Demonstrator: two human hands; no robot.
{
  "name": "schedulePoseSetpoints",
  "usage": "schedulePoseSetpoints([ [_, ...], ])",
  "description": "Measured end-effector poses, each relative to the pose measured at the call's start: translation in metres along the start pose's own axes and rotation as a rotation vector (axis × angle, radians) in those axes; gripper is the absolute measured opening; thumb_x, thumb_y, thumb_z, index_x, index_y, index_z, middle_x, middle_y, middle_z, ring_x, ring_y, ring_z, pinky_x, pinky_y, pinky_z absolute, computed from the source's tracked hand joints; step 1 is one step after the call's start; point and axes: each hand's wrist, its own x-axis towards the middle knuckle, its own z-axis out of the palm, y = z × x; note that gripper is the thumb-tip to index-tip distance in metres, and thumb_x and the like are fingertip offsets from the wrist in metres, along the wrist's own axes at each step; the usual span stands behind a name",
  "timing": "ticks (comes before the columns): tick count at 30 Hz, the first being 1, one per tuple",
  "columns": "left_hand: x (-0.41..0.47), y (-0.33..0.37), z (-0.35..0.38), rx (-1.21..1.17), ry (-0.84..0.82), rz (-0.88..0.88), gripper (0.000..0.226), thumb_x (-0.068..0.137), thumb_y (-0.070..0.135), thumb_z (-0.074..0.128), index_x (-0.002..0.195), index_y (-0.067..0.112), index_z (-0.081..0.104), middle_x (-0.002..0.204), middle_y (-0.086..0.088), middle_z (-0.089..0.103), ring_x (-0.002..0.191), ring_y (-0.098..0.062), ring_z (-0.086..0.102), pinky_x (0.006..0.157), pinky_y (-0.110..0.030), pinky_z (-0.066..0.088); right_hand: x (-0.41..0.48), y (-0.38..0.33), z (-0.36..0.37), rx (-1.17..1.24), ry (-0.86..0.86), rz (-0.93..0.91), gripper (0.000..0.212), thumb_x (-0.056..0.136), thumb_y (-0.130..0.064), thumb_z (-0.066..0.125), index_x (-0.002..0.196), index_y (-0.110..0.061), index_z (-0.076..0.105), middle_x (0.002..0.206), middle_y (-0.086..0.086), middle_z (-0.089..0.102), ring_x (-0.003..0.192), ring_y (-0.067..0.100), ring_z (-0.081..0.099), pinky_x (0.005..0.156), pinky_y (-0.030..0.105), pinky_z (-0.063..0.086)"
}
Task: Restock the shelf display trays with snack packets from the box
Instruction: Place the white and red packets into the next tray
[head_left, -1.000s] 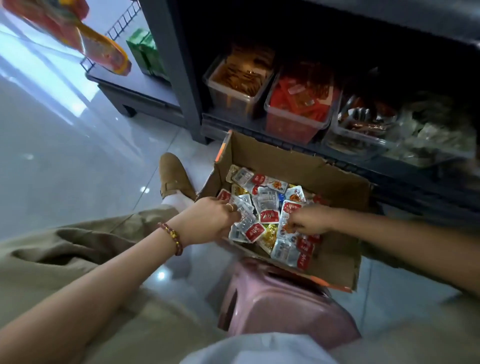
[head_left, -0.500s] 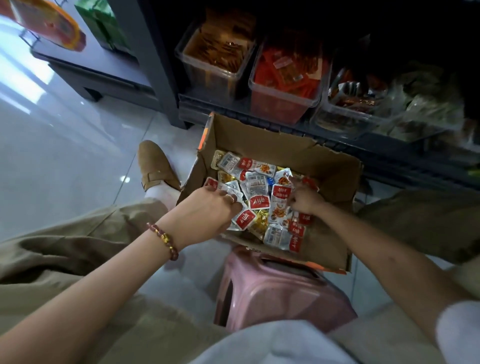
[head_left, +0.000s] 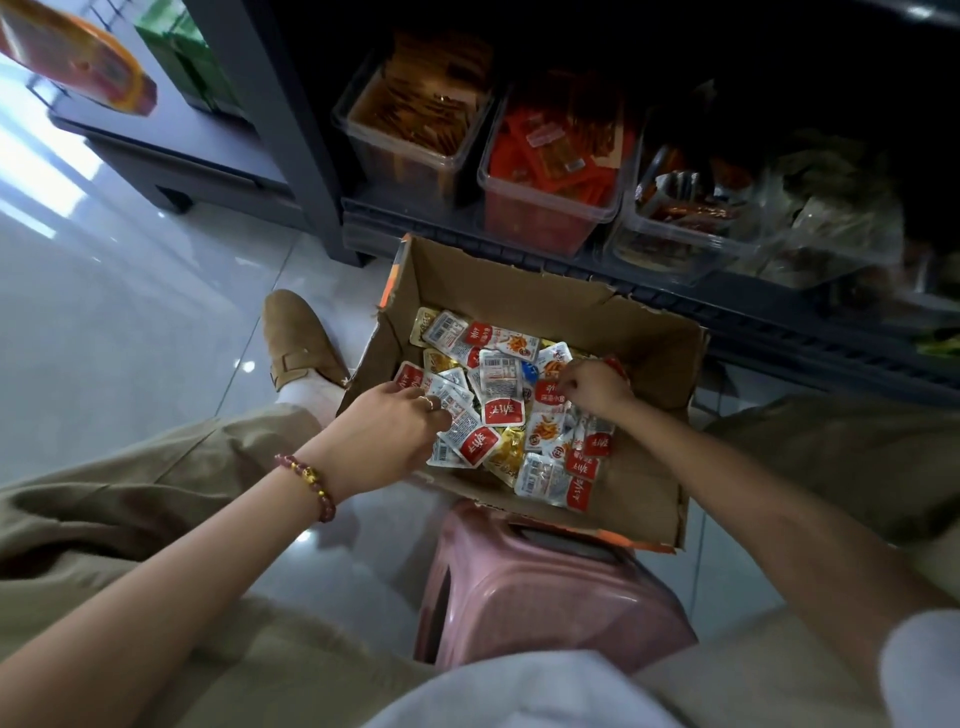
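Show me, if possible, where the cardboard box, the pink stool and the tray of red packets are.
cardboard box (head_left: 519, 296): head view, on the bare inner far wall.
pink stool (head_left: 550, 597): head view, on its top surface.
tray of red packets (head_left: 540, 221): head view, on the clear front wall.

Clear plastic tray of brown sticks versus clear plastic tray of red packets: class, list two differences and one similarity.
The clear plastic tray of brown sticks holds narrow orange-brown pieces; the clear plastic tray of red packets holds flat red ones. The brown-stick tray stands left, the red-packet tray right of it. Both are transparent, rectangular, on one shelf.
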Motion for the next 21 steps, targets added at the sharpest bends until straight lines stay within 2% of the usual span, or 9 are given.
schedulePoseSetpoints([
  [4, 0.001, 0.003, 0.007, -0.152, -0.023, -0.071, 0.026, 0.083, 0.019, 0.059, 0.108, 0.019, 0.067, 0.108, 0.000, 0.065, 0.095, -0.020, 0.062, 0.081, -0.034, 0.049, -0.018, -0.006, -0.026, 0.156, 0.035, -0.136, 0.020, 0.091, -0.008, 0.056, 0.102, -0.010, 0.073, 0.114, 0.005, 0.067, 0.104, 0.018, 0.061, 0.092, 0.030, 0.047],
  [7, 0.007, 0.012, 0.005, -0.391, 0.016, -0.189, 0.047, 0.084, 0.023, 0.065, 0.129, 0.019, 0.052, 0.138, -0.007, 0.043, 0.120, -0.025, 0.050, 0.100, -0.036, 0.042, -0.040, -0.023, -0.050, 0.407, 0.024, -0.229, 0.020, 0.088, -0.001, 0.058, 0.097, -0.011, 0.072, 0.111, 0.002, 0.065, 0.100, 0.012, 0.059, 0.088, 0.025, 0.050],
  [9, 0.011, 0.019, 0.000, -0.601, 0.019, -0.236, 0.064, 0.081, 0.030, 0.072, 0.133, 0.024, 0.036, 0.146, -0.003, 0.021, 0.127, -0.023, 0.041, 0.105, -0.033, 0.040, -0.055, -0.040, -0.065, 0.578, -0.067, -0.303, 0.020, 0.088, 0.000, 0.059, 0.095, -0.015, 0.071, 0.107, 0.000, 0.064, 0.097, 0.010, 0.060, 0.086, 0.019, 0.050],
  [12, 0.015, 0.028, -0.005, -0.797, 0.085, -0.301, 0.064, 0.078, 0.027, 0.076, 0.123, 0.023, 0.032, 0.145, 0.002, 0.012, 0.128, -0.012, 0.031, 0.104, -0.027, 0.039, -0.074, -0.068, -0.079, 0.774, -0.186, -0.402, 0.023, 0.086, 0.004, 0.061, 0.102, -0.009, 0.069, 0.099, -0.003, 0.066, 0.090, 0.005, 0.064, 0.084, 0.019, 0.051],
  [14, 0.018, 0.034, -0.011, -0.957, 0.138, -0.392, 0.047, 0.082, 0.015, 0.072, 0.112, 0.027, 0.037, 0.138, 0.000, 0.031, 0.119, -0.010, 0.044, 0.097, -0.032, 0.048, -0.079, -0.081, -0.083, 0.862, -0.215, -0.426, 0.025, 0.087, 0.006, 0.059, 0.107, -0.007, 0.067, 0.102, -0.004, 0.067, 0.094, 0.002, 0.064, 0.086, 0.017, 0.049],
  [15, 0.020, 0.036, -0.013, -1.016, 0.149, -0.438, 0.041, 0.085, 0.010, 0.068, 0.105, 0.030, 0.039, 0.128, 0.002, 0.045, 0.109, -0.014, 0.055, 0.088, -0.037, 0.054, -0.080, -0.083, -0.085, 0.896, -0.259, -0.424, 0.025, 0.089, 0.004, 0.057, 0.108, -0.008, 0.067, 0.107, -0.004, 0.066, 0.101, 0.003, 0.062, 0.090, 0.019, 0.048],
  [17, 0.022, 0.038, -0.014, -0.979, 0.150, -0.477, 0.030, 0.088, 0.004, 0.063, 0.095, 0.028, 0.046, 0.108, 0.012, 0.055, 0.097, -0.014, 0.061, 0.075, -0.036, 0.056, -0.074, -0.074, -0.089, 0.959, -0.440, -0.371, 0.023, 0.094, -0.005, 0.051, 0.113, -0.008, 0.064, 0.116, -0.006, 0.064, 0.114, 0.011, 0.059, 0.098, 0.024, 0.047],
  [19, 0.023, 0.038, -0.012, -0.913, 0.147, -0.494, 0.021, 0.089, 0.005, 0.061, 0.094, 0.023, 0.052, 0.106, 0.016, 0.052, 0.100, -0.010, 0.056, 0.073, -0.020, 0.052, -0.058, -0.055, -0.084, 0.956, -0.499, -0.167, 0.024, 0.099, -0.014, 0.045, 0.117, -0.008, 0.060, 0.113, -0.005, 0.062, 0.108, 0.015, 0.062, 0.092, 0.025, 0.051],
  [21, 0.024, 0.038, -0.011, -0.918, 0.144, -0.519, 0.019, 0.089, 0.007, 0.062, 0.099, 0.022, 0.054, 0.108, 0.014, 0.051, 0.095, -0.005, 0.054, 0.066, -0.009, 0.048, -0.039, -0.029, -0.063, 0.739, -0.270, 0.189, 0.020, 0.101, -0.019, 0.044, 0.106, -0.008, 0.060, 0.096, 0.000, 0.060, 0.084, 0.014, 0.061, 0.070, 0.019, 0.051],
])
